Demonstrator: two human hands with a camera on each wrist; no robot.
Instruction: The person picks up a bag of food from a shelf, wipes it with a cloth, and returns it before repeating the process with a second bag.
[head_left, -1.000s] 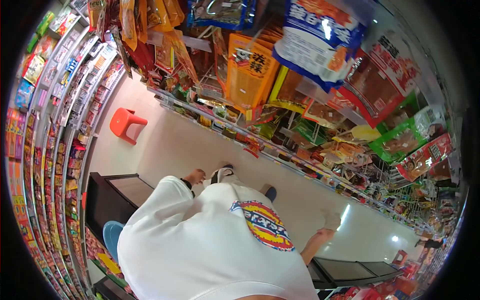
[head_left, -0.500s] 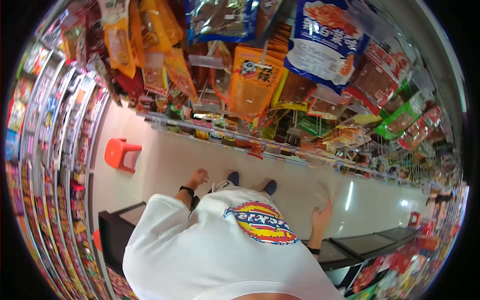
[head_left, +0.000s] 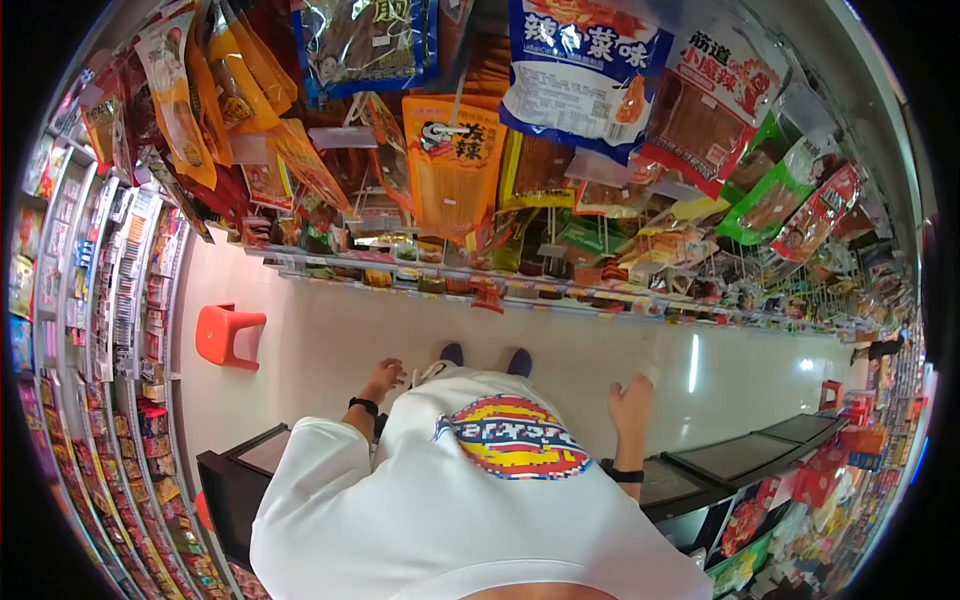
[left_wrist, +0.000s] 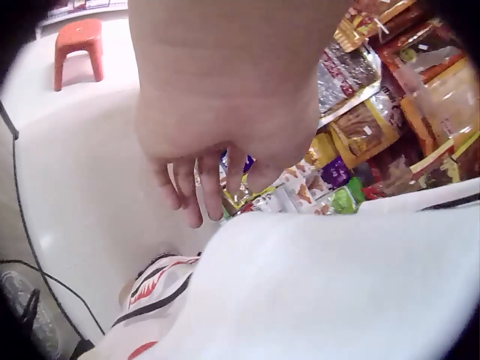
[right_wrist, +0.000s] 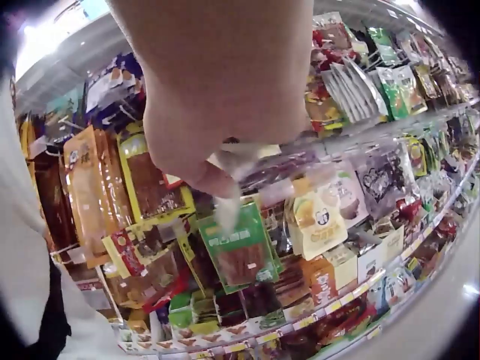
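Both bare hands hang at the sides of a white shirt [head_left: 400, 520], each with a dark band at the wrist. My left hand [head_left: 385, 378] holds nothing; in the left wrist view its loosely bent fingers [left_wrist: 212, 199] point down over the pale floor. On the other side, my right hand [head_left: 630, 405] is also without any object. In the right wrist view its thumb [right_wrist: 212, 180] shows while most of its fingers are hidden, and a green snack packet [right_wrist: 240, 251] on the rack lies behind it.
Ahead hangs a rack of packaged snacks, among them an orange packet [head_left: 452, 170] and a blue-and-white packet [head_left: 580, 85]. A red stool [head_left: 228, 335] stands on the floor at left. Black-framed cases [head_left: 740, 460] run behind at right; shelves [head_left: 115, 300] line the far left.
The view has turned and levelled, so the rack and body shift leftward. My right hand, low by the right side at first, now reaches further forward. Both feet have come into line.
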